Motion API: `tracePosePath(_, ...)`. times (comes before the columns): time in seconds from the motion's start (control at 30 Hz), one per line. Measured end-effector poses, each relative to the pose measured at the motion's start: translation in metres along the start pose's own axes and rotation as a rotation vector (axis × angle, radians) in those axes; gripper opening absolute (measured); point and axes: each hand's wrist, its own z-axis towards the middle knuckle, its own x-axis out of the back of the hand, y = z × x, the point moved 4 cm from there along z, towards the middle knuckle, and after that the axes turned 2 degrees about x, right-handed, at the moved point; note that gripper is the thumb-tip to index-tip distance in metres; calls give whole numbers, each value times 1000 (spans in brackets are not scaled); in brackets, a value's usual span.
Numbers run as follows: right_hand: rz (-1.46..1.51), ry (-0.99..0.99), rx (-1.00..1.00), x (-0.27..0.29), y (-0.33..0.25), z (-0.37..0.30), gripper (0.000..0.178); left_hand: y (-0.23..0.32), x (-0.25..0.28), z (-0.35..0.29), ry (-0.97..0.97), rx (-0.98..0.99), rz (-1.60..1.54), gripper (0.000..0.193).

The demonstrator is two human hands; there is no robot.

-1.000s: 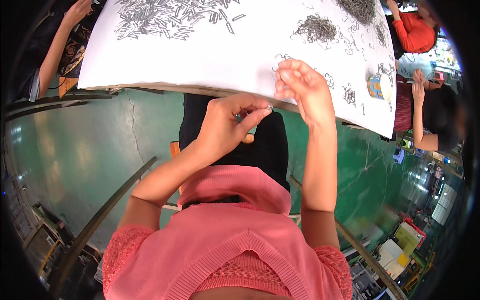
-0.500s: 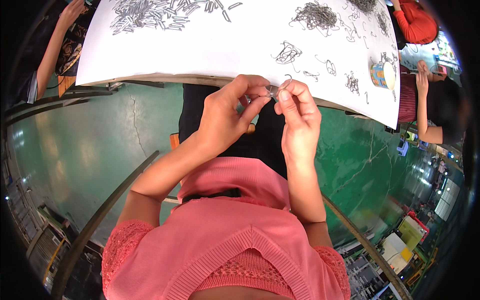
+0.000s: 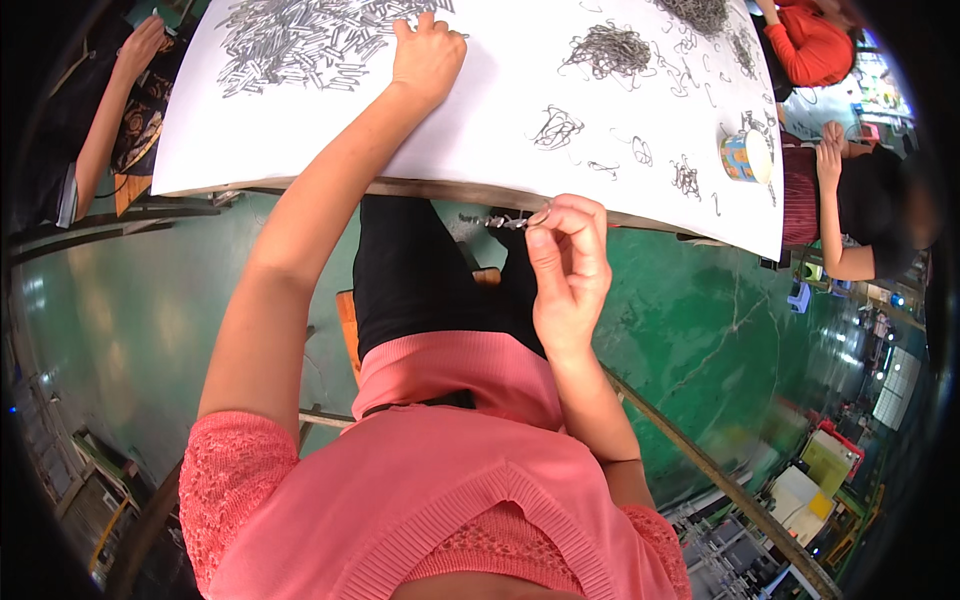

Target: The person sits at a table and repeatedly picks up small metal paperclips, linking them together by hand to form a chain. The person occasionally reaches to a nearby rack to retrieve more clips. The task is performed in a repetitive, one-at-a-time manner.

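Right hand pinches a metal strand before the tabletop's near edge. Left hand reaches to the clip pile; its grip cannot be determined. Apparent step: picking. Next move likely requires isolating one clip.

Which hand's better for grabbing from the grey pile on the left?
Probably the left hand: it's at the grey pile, while the right hand, farther away, pinches small metal parts.

Along the far side of the table, I find the metal pile cut off; the left hand's grip is indeterminable. Beside its near edge, the right hand's metal piece appears blurred.
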Motion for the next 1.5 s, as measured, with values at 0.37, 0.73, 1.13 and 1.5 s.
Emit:
tracePosePath(0.37, -11, -32, -4, 6, 8, -5, 5, 3, 73, -37, -287, 238, -1205, 21)
tracePosePath(0.73, -62, -31, 50, 7, 8, -1, 6, 24, 153, -110, -398, 246, -1919, 7)
tracePosePath(1.13, -385, -187, 83, 56, 56, 101, 43, 31, 164, -120, -4, -96, -1647, 14)
tracePosePath(1.5, -934, -387, -220, 61, 163, 280, 44, 52, 61, -122, -122, 23, -1728, 12)
